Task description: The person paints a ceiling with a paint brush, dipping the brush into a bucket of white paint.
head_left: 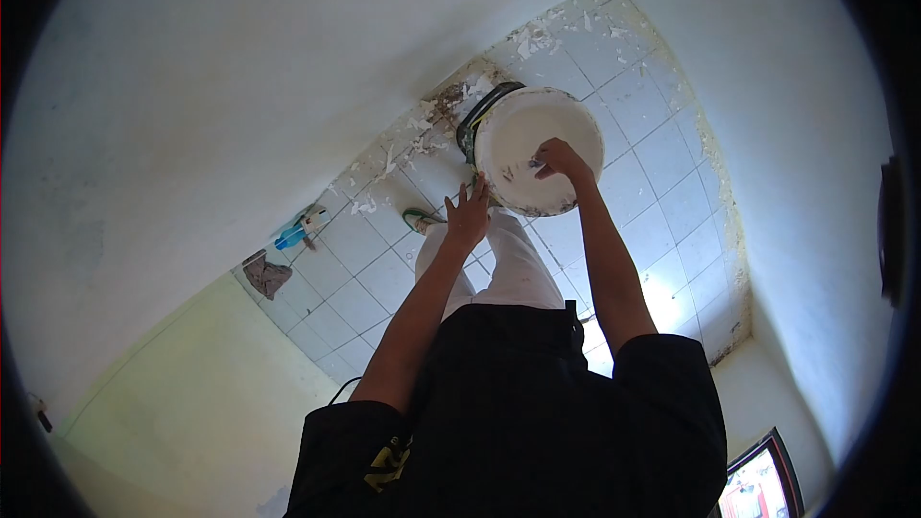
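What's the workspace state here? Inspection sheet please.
Surface: tiled floor, white flakes and debris along the wall edge.
Job's things: white bucket standing on the floor, inside smeared white.
Clutter: blue bottle and rag on the floor by the wall.
Grips: left hand open, fingers spread at the bucket rim; right hand inside the bucket, grip unclear.
Cables: thin dark cable beside the left arm.
Surroundings: pale walls; green sandal on one foot; framed opening at lower right.
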